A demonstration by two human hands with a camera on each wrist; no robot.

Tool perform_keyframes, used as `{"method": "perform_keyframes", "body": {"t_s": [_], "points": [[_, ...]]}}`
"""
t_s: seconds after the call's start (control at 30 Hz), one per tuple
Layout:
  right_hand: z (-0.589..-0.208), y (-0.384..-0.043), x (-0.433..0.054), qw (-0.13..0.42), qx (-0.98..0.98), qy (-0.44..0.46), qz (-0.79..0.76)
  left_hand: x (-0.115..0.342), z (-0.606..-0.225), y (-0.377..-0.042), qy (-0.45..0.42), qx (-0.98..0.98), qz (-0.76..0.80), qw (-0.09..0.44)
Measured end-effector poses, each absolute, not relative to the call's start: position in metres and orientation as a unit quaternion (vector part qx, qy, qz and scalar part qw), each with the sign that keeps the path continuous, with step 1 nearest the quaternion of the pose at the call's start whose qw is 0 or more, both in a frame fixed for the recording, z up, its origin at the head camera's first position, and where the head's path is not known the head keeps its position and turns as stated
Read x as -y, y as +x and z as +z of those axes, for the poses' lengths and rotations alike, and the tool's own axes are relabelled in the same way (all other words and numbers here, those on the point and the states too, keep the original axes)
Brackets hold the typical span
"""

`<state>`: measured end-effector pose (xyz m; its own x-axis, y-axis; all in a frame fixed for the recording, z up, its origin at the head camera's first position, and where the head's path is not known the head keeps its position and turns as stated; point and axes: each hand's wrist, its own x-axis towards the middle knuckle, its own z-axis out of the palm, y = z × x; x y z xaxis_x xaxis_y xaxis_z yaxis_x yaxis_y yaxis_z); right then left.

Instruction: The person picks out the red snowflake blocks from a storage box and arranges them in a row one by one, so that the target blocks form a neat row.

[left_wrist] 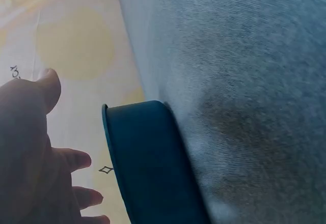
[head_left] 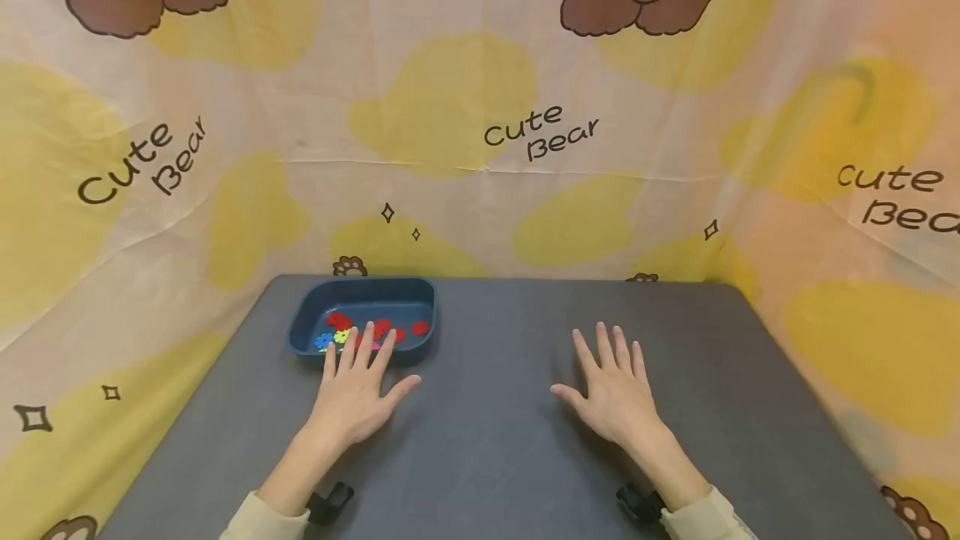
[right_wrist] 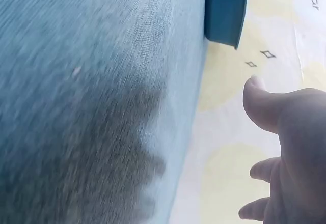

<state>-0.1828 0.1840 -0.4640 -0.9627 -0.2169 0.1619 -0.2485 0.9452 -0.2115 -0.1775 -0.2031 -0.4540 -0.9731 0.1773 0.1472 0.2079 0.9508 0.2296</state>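
Note:
A dark blue rectangular tray [head_left: 435,307] sits at the back left of the grey table. Inside it lie several small flat plastic pieces: red ones [head_left: 382,327], a blue flower-shaped one [head_left: 324,342] and a yellow one [head_left: 342,336]. My left hand [head_left: 352,402] is spread over the tray's near edge, its fingers overlapping the pieces in the head view and holding nothing. In the left wrist view the tray's outer wall [left_wrist: 153,163] shows beside the fingers. To the right, my right hand [head_left: 618,398] hovers above bare tabletop with fingers spread, holding nothing; its shadow falls below.
The grey table [head_left: 495,457] has its back edge against a hanging cloth [head_left: 450,107] printed with bears and "Cute Bear". The cloth also runs along both sides. Dark straps [head_left: 330,502] sit on both wrists near the sleeves.

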Motion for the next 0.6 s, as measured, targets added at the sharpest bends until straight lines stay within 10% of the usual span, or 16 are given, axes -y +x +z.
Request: {"method": "perform_keyframes", "body": {"t_s": [0.6], "points": [[-0.468, -0.202, -0.139, 0.058, 0.981, 0.156, 0.104, 0.238, -0.453, -0.178, -0.067, 0.987, -0.118, 0.084]]}}
